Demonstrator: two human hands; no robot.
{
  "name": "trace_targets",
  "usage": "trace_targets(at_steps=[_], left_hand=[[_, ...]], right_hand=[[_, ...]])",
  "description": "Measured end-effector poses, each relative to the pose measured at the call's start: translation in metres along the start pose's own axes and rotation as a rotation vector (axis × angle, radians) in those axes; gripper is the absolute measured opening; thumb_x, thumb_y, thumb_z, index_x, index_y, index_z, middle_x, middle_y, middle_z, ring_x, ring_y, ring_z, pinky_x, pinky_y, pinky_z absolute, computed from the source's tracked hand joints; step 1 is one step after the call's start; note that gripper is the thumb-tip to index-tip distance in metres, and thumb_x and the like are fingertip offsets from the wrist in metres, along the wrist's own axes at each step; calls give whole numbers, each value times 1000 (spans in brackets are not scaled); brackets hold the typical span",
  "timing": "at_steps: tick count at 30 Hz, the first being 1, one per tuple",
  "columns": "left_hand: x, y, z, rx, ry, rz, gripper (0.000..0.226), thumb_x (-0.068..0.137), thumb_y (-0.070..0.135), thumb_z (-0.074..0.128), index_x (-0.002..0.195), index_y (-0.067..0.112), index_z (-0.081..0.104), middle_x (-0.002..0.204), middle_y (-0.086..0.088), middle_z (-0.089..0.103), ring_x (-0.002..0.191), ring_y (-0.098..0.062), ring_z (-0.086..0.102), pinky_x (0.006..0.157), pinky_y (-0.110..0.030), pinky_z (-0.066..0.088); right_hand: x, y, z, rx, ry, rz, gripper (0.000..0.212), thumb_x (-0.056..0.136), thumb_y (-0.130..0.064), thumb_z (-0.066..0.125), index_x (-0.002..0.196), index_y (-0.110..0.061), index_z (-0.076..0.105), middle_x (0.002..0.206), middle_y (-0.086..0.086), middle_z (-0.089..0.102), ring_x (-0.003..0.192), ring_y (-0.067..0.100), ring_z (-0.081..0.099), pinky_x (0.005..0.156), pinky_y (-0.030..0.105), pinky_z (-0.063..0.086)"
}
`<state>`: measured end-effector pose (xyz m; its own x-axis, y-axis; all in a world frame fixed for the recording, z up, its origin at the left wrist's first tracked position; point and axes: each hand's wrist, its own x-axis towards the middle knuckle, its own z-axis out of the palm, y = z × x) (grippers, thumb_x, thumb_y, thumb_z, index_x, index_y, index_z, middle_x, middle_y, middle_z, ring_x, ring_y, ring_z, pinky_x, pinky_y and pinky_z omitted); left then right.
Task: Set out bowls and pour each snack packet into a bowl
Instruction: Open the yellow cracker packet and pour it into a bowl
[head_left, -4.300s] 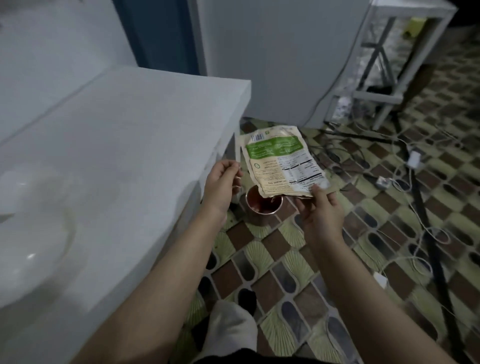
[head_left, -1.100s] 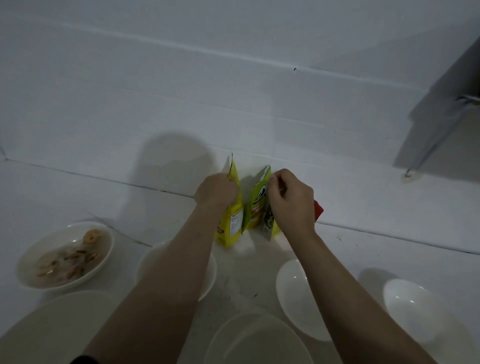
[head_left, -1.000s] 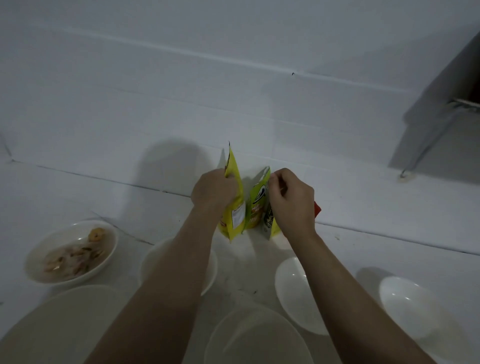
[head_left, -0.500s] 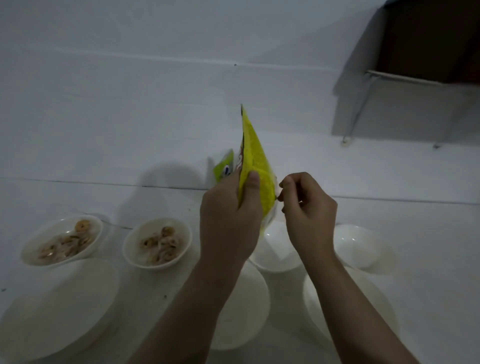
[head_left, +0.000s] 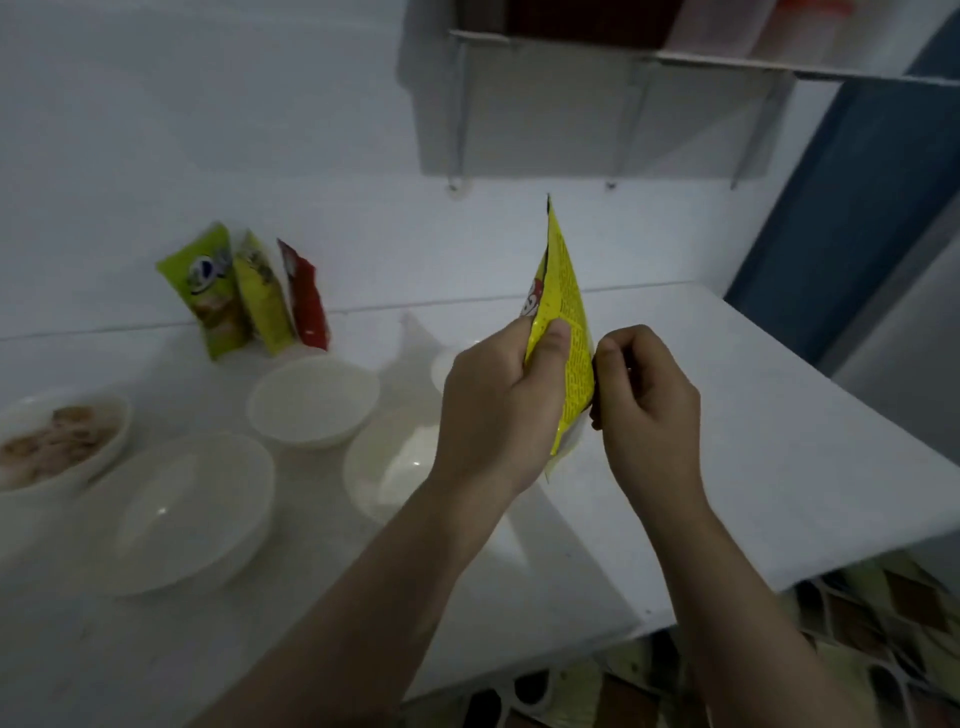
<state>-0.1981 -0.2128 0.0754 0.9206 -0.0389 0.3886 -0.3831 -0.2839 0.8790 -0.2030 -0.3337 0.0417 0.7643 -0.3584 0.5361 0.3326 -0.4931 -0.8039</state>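
At the left edge of the white tabletop (head_left: 779, 441), a white bowl holding pale brown snack pieces (head_left: 57, 447) was seen, partly cut off by the frame. Just to its right, nearer the front edge, an empty wide white bowl (head_left: 187, 509) was set. Against the white wall along the back edge, three upright packets were stood touching one another: a light-green snack packet (head_left: 208, 291), a yellow-green packet (head_left: 260, 301) and a red packet (head_left: 306, 299). In front of them a smaller empty white bowl (head_left: 311, 400) was placed, and to its right a further white bowl (head_left: 395, 473) was partly hidden behind the left forearm. A small part of another white bowl (head_left: 441, 364) was visible behind the left hand.

Above the right half of the tabletop, clear of its surface, a bright yellow foil snack packet with red lettering (head_left: 563, 322) was held upright, one pointed corner uppermost. It was gripped by the left hand (head_left: 498, 410), with the thumb pressed on the facing side and the fingers wrapped behind. The packet's right edge was pinched by the right hand (head_left: 644, 395), whose fingers were curled tightly against the foil. Whether the packet had been torn open could not be told.

Above, a white wall-mounted shelf (head_left: 597, 104) was fixed. Beyond the tabletop's right edge a dark blue panel (head_left: 857, 197) was seen, and beneath the front right corner a patterned tiled floor (head_left: 883, 623) was visible.
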Motion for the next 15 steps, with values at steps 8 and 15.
trace_targets(at_steps=[8,15], left_hand=[[-24,-10,71,108,-301,-224,35,102,37,39,77,16,52,67,4,51,66,-14,50,61,-32,36],[-21,-18,91,-1,-461,-395,21,89,44,49,95,24,56,82,0,63,82,-22,64,87,-44,50]], right_hand=[[-11,56,-65,-103,-190,219,24,97,-20,50,75,-12,55,67,12,58,64,31,55,61,41,49],[-13,71,-85,-41,-321,384,31,98,-28,49,73,-12,57,59,-5,51,58,13,44,60,31,37]])
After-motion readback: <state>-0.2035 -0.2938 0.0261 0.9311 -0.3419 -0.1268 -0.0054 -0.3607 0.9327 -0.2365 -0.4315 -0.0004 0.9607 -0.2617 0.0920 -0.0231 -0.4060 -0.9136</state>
